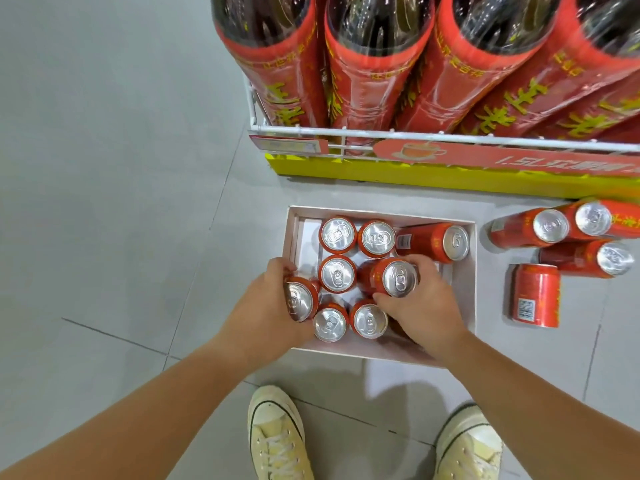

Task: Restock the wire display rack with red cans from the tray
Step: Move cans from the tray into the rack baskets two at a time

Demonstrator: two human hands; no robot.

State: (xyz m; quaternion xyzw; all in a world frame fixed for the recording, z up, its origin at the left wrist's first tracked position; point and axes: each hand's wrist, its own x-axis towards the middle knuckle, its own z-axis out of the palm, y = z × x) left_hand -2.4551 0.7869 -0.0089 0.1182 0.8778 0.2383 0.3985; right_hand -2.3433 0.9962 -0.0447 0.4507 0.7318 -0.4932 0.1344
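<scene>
A white cardboard tray [465,292] lies on the floor below the white wire display rack [381,135]. Several red cans with silver tops stand in it, and one can [433,242] lies on its side at the tray's far right. My left hand [266,306] grips a red can [300,299] at the tray's left edge. My right hand [419,306] holds another red can [393,278] tilted near the tray's middle. Both cans sit slightly raised above their neighbours.
Large red-labelled bottles [374,64] fill the rack above a yellow base [381,174]. Several loose red cans [536,296] lie on the grey tiled floor to the right of the tray. My two pale sneakers [277,434] stand just behind the tray.
</scene>
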